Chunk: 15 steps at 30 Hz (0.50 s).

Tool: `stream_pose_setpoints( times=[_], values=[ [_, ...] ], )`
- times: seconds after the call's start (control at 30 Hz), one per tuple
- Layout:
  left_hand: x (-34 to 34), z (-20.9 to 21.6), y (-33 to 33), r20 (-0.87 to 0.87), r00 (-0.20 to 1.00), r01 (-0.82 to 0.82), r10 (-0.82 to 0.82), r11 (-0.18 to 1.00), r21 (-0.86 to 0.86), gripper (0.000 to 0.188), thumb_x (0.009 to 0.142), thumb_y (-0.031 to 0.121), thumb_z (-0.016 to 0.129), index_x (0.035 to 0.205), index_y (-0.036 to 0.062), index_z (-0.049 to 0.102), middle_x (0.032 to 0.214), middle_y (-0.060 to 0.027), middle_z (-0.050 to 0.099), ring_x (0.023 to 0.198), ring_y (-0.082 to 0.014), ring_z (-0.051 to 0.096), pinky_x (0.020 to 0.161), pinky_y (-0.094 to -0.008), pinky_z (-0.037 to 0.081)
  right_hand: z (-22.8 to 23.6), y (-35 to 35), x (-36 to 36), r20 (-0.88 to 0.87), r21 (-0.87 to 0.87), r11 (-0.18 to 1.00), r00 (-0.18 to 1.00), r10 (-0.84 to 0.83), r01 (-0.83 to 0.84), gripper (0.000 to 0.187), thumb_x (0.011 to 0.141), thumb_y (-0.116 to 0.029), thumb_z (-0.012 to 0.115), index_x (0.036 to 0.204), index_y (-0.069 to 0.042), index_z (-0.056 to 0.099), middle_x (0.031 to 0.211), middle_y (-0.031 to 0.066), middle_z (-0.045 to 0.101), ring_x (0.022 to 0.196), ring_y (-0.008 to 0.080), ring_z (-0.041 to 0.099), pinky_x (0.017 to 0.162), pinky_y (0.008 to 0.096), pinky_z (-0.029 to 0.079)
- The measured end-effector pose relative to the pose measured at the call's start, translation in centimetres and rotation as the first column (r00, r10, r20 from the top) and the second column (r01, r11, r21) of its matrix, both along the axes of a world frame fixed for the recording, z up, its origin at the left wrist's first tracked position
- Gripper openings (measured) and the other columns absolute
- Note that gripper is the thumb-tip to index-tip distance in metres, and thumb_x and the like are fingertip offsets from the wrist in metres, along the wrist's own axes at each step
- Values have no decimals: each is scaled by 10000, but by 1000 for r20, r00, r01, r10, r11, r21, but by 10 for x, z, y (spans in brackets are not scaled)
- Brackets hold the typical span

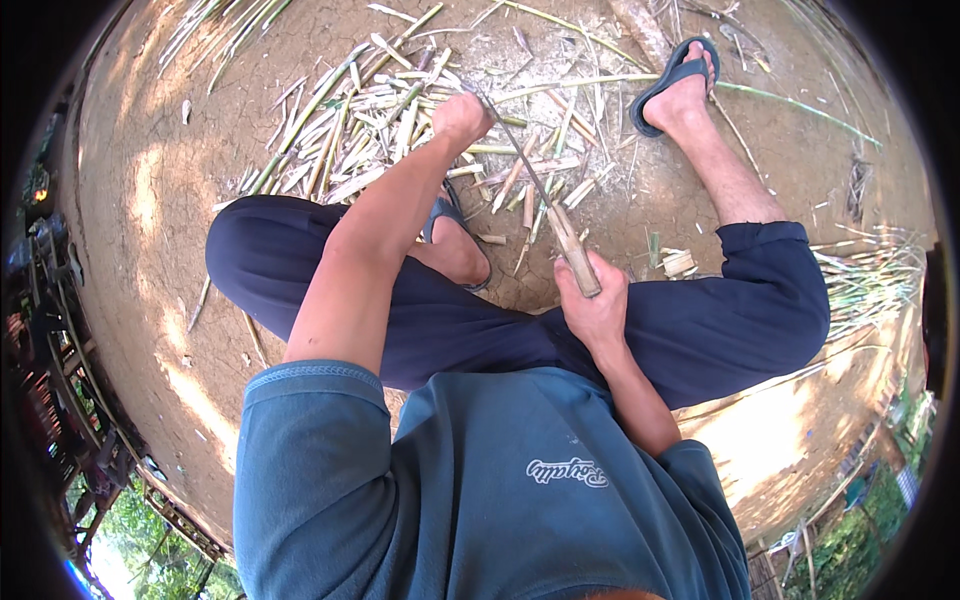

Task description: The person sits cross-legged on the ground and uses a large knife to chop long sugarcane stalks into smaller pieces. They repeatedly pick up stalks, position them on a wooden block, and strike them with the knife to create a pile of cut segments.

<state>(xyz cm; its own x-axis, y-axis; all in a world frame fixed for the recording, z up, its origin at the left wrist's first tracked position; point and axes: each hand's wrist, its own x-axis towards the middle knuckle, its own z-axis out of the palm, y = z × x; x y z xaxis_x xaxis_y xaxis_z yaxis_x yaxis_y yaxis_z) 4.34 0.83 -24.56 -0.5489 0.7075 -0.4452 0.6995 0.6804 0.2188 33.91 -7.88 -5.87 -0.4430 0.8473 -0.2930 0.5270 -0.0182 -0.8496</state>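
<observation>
My right hand is closed around the wooden handle of a long knife. Its thin dark blade slants up and to the left, and the far part passes just beside my left fist. Out in front, my left hand is closed with its arm stretched forward. From the right side of that fist a long pale green stalk runs off to the right, past the foot; the gripped end is hidden by the fingers. Below and around the left hand lies a heap of short cut stalk pieces.
My sandalled feet rest on the ground, one at the far right, the other under my left arm. Several uncut stalks lie at the far left. A bundle of thin stalks is beside my right knee. A thick log lies ahead.
</observation>
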Motion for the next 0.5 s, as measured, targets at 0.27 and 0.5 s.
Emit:
stream_pose_setpoints(
  times=[0.27,0.5],
  values=[
    [7,38,10,63,993,-95,99,994,-62,309,796,198,609,1001,2,733,1052,-210,706,1019,-342,682,880,-400,538,6,13,3,-19,-33,999,1000,6,-7,149,819,-117,643,774,24,629,557,68,532,527,80,489,506,299,410],
    [12,48,11,76,993,-83,88,994,-72,288,812,168,616,1024,9,728,1083,-206,698,1047,-331,672,898,-399,535,-22,43,-23,-39,-52,999,999,14,-16,110,842,-93,642,800,8,632,576,-12,480,568,45,442,510,272,371]
  ],
)
